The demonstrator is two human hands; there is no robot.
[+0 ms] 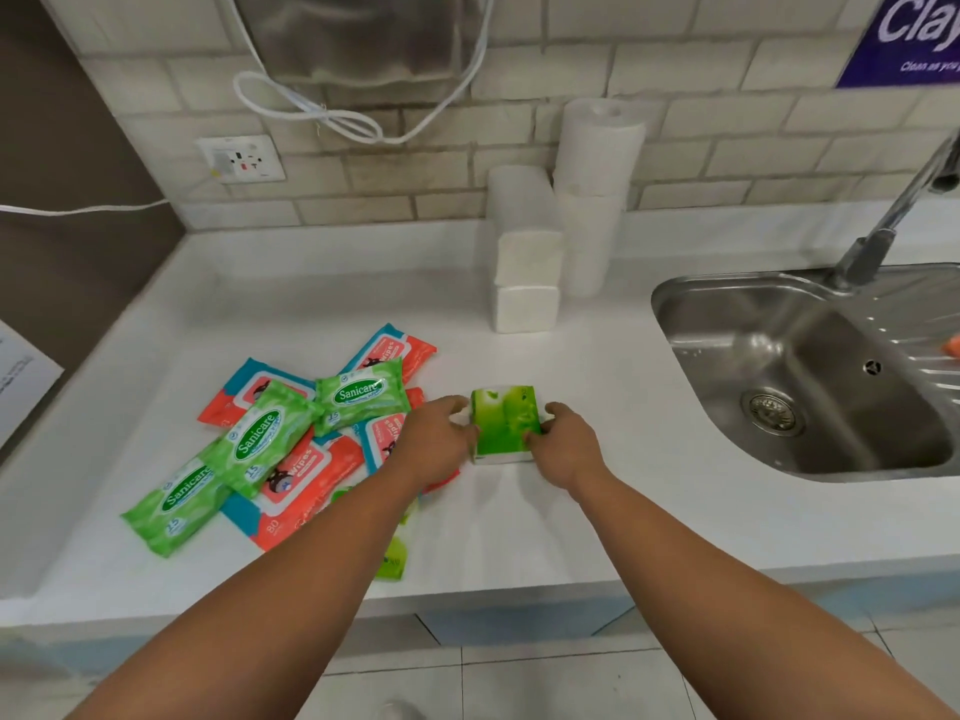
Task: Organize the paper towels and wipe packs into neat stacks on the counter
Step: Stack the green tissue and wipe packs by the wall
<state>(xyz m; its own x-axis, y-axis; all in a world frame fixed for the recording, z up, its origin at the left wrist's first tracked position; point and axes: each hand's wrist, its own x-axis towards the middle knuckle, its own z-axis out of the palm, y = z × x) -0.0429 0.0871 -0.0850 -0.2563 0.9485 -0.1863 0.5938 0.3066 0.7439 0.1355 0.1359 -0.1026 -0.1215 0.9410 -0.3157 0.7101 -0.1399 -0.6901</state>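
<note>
Arms: both are stretched out over the worktop [649, 501].
Left hand [436, 439]: the left side of the green pack [506, 426] is held with bent fingers.
Right hand [566, 449]: the right side of the same pack is held with bent fingers too.
Green pack: it is set down on the worktop, just right of the wipe packs [291, 439].
Done: folded paper towels [527, 275] and paper rolls [597, 148] are stacked up by the wall.
Left to do: the wipe packs are lying crossed in a heap; it seems most are not stacked yet.
</note>
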